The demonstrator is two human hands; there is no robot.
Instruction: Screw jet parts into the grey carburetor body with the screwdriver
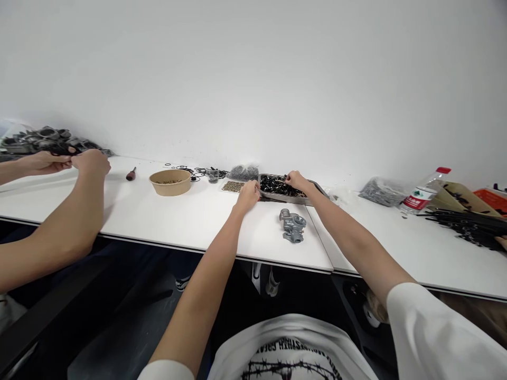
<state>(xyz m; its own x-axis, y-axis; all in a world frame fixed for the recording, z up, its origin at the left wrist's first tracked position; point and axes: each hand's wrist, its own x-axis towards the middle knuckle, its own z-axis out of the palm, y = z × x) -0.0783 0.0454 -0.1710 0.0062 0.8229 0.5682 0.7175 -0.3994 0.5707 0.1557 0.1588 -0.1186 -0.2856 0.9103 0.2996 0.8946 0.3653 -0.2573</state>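
Observation:
My left hand (pixel 249 195) is closed at the left end of a metal tray (pixel 287 199), its fingertips curled near the rim; what they hold, if anything, is hidden. Small black parts (pixel 273 184) fill the tray, with some brass-coloured pieces among them. Over the tray's far side, my right hand (pixel 297 180) has its fingers pinched together down at the parts; I cannot make out what is between them. A grey metal carburetor body (pixel 293 226) lies on the table in front of the tray, apart from both hands.
Small brass pieces (pixel 233 186) lie left of the tray, by a bag of dark parts (pixel 243 172). Farther left are a plastic cup (pixel 213 175), a paper bowl (pixel 170 184) and a screwdriver (pixel 130 174). A co-worker's hands (pixel 91 161) work there. A bottle (pixel 423 194) stands right.

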